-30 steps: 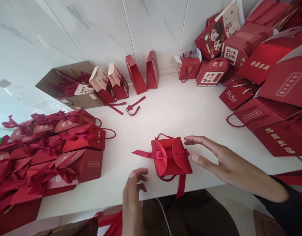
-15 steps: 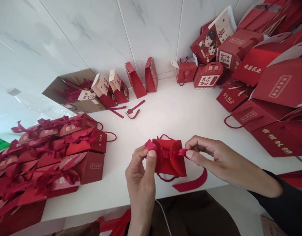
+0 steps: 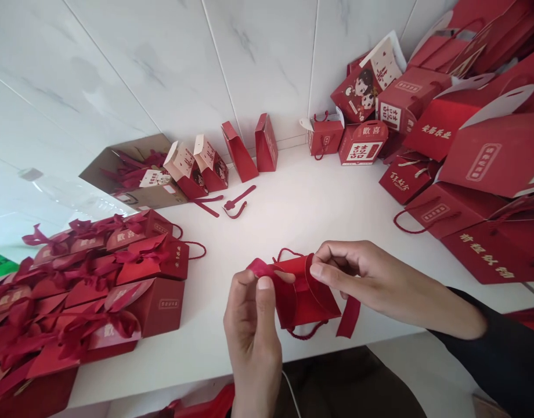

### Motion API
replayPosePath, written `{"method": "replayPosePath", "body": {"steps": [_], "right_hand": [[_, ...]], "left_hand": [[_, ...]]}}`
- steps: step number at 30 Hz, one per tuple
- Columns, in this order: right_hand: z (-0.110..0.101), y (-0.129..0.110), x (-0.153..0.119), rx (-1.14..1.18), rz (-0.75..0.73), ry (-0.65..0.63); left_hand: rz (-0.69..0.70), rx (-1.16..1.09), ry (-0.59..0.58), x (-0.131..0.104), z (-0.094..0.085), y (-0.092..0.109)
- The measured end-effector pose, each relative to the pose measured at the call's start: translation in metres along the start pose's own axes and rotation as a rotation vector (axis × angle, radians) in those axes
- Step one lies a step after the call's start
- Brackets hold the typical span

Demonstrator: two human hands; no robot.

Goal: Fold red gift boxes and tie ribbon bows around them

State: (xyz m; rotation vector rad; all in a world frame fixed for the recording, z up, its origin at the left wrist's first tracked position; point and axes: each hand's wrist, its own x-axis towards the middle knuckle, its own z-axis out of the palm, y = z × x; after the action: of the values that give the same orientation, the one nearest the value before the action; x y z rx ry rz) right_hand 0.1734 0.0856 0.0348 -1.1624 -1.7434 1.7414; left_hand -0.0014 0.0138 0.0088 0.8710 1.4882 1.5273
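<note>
Low over the front of the white table, a small red gift box [image 3: 308, 307] with rounded flaps and twisted cord handles sits between my hands, turned at an angle. My left hand [image 3: 253, 325] pinches one end of a dark red ribbon [image 3: 261, 267] between thumb and fingertips at the box's left flap. At the right flap, my right hand [image 3: 358, 276] is closed, thumb against fingers, on the ribbon; its fingers partly cover the grip. The ribbon's other end hangs down below this hand, beside the box. A stretch of ribbon crosses between the flaps.
Several ribbon-tied red boxes [image 3: 162, 302] fill the left side. A cardboard box [image 3: 158, 197] of ribbons stands behind them. Narrow red boxes [image 3: 240, 152] line the wall; loose ribbon pieces [image 3: 241, 197] lie in front. Larger red boxes [image 3: 462, 203] are piled at the right.
My right hand has moved left, up to the right flap. The ribbon's hanging end has straightened and drawn closer to the box. The box has turned slightly, and more ribbon shows at my left fingertips.
</note>
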Motion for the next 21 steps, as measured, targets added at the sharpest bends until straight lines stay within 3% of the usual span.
{"method": "replayPosePath", "body": {"steps": [7,15,18,21], "right_hand": [[-0.001,-0.026,0.004,-0.036,-0.052,-0.036],[-0.013,-0.034,0.005,-0.021,-0.161,0.002],[-0.015,-0.037,0.005,-0.044,-0.184,0.022],[-0.011,-0.045,0.008,-0.060,-0.213,0.021]], "left_hand": [[0.000,0.116,-0.190,0.005,0.002,0.004],[0.053,-0.117,-0.076,0.009,-0.001,0.004],[0.022,-0.033,-0.118,0.009,-0.001,0.006],[-0.005,0.100,-0.231,0.009,0.001,0.008]]}}
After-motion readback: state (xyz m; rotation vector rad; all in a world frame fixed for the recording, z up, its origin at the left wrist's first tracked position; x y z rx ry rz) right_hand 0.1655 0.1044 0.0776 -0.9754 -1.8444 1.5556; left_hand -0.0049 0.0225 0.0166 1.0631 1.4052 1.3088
